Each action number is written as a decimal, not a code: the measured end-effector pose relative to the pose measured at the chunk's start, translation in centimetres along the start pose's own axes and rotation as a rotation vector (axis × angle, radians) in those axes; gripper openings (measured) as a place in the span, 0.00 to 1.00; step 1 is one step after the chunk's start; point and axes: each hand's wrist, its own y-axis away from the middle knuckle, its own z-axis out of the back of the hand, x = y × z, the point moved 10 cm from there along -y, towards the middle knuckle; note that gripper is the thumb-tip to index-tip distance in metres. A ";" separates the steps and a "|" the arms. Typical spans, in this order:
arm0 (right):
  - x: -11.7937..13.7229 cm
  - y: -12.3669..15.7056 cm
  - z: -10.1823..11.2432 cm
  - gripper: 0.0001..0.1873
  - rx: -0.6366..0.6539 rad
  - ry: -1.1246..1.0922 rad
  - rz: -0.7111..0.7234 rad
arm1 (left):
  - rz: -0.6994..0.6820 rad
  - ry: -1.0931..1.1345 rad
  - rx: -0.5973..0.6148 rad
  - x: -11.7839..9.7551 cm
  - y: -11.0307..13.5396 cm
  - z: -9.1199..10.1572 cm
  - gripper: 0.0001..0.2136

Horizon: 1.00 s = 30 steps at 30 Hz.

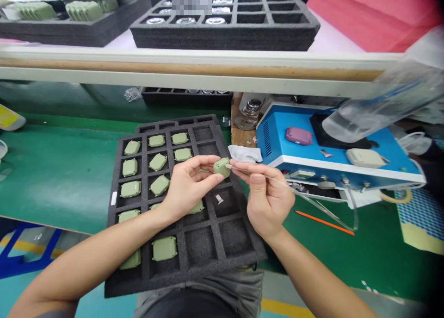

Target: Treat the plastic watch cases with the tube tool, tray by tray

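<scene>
My left hand (189, 183) pinches a small pale green plastic housing (222, 167) between thumb and fingers, above a black foam tray (222, 234). My right hand (268, 195) is closed on a thin clear tube (312, 202) whose tip touches the housing. The tube runs right toward a blue machine (333, 156). Several more green housings (159, 161) lie in the tray's left compartments; the right compartments are mostly bare, one holding a small white piece (219, 198).
The blue machine carries a purple part (299, 135) and a beige part (365, 158). An orange stick (324, 222) lies on the green mat. A white cloth (244, 153) sits by the tray. Foam trays (225, 19) stand on the shelf above. A clear bag (388, 100) hangs at right.
</scene>
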 end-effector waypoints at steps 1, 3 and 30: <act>0.0 0.0 0.0 0.09 -0.002 0.001 0.000 | 0.002 -0.001 0.000 0.0 0.0 0.0 0.16; 0.0 0.0 0.0 0.09 -0.003 0.004 0.000 | 0.005 -0.003 0.004 0.1 0.0 0.0 0.16; 0.0 -0.1 -0.3 0.08 0.013 -0.015 -0.018 | 0.004 -0.070 -0.003 -0.2 0.0 0.1 0.16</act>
